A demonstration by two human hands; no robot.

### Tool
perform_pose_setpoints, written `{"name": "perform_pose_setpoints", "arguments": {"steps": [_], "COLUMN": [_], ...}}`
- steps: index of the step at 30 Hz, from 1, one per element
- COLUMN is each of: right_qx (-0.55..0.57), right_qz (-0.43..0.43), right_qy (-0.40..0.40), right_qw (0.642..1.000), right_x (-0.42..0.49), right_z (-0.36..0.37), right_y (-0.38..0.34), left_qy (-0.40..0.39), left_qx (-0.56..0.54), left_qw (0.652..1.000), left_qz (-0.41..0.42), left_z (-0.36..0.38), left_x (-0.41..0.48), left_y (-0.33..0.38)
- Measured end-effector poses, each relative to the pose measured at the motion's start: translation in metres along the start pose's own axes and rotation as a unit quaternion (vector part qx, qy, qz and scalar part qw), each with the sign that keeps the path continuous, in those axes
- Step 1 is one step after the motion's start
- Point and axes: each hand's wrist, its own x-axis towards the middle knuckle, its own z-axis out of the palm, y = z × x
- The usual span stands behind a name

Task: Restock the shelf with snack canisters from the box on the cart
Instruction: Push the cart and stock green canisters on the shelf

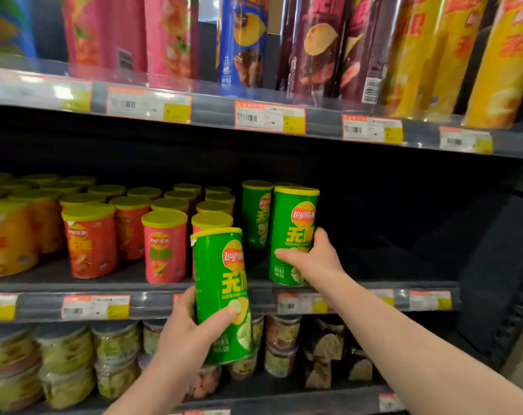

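**Hands.** The left hand (191, 333) grips a green canister (221, 295) round its lower half, thumb across the front. This canister hangs slightly tilted in front of the middle shelf (152, 304) and is not yet on it. The right hand (311, 259) is wrapped round a second canister (294, 232), which stands upright at the shelf front. A third canister (255, 214) stands just behind it and to its left.

**Progress.** Two green canisters are on the shelf and one is in the air. The green row looks thin next to the pink canisters (164, 247) and red canisters (89, 241), which run several deep on the left. The bay to the right of the green row is dark and appears unfilled. In my judgement the restock is at an early stage. The box and cart are out of view, so the remaining stock cannot be told.

**Surface and room.** The shelving is dark, with price tags (95, 307) along the front rail. The upper shelf (212, 110) carries tall canisters (314, 46). Tubs (65, 354) sit on the level below. Light inside the bay is poor.
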Motion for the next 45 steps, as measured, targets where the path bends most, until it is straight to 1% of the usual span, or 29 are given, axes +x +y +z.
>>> {"name": "perform_pose_setpoints", "arguments": {"steps": [3, 7, 12, 14, 17, 20, 26, 34, 39, 43, 45], "right_qx": [0.010, 0.001, -0.052, -0.072, -0.071, -0.076, -0.063, -0.083, -0.069, -0.070, -0.040], "right_qz": [-0.019, -0.012, -0.016, -0.017, -0.020, -0.029, -0.044, -0.035, -0.034, -0.073, -0.104], "right_qy": [-0.015, -0.056, -0.096, -0.094, -0.081, -0.087, -0.073, -0.043, -0.057, -0.065, -0.080], "right_qw": [1.000, 0.998, 0.994, 0.993, 0.994, 0.993, 0.994, 0.995, 0.995, 0.993, 0.991], "right_x": [0.027, 0.055, 0.078, 0.084, 0.095, 0.103, 0.114, 0.128, 0.127, 0.114, 0.101], "right_z": [0.014, 0.032, 0.047, 0.053, 0.060, 0.066, 0.074, 0.089, 0.086, 0.070, 0.058], "right_y": [0.002, 0.005, 0.004, 0.009, 0.014, 0.015, 0.019, 0.016, 0.017, 0.015, 0.014], "left_qy": [0.017, 0.056, 0.088, 0.103, 0.116, 0.126, 0.127, 0.124, 0.112, 0.081, 0.062], "left_qx": [-0.015, -0.007, 0.001, -0.001, 0.008, 0.002, 0.001, 0.016, 0.028, 0.036, 0.030], "left_qw": [1.000, 0.998, 0.995, 0.994, 0.992, 0.991, 0.991, 0.991, 0.993, 0.995, 0.997], "left_qz": [0.011, 0.027, 0.040, 0.038, 0.043, 0.043, 0.038, 0.043, 0.038, 0.045, 0.047], "left_z": [-0.003, -0.002, 0.003, 0.004, 0.007, 0.007, 0.011, 0.011, 0.011, 0.019, 0.025], "left_x": [0.004, 0.007, 0.013, 0.015, 0.017, 0.019, 0.021, 0.018, 0.016, 0.015, 0.017], "left_y": [0.002, 0.004, 0.012, 0.009, 0.008, 0.007, 0.006, 0.009, 0.012, 0.014, 0.013]}}
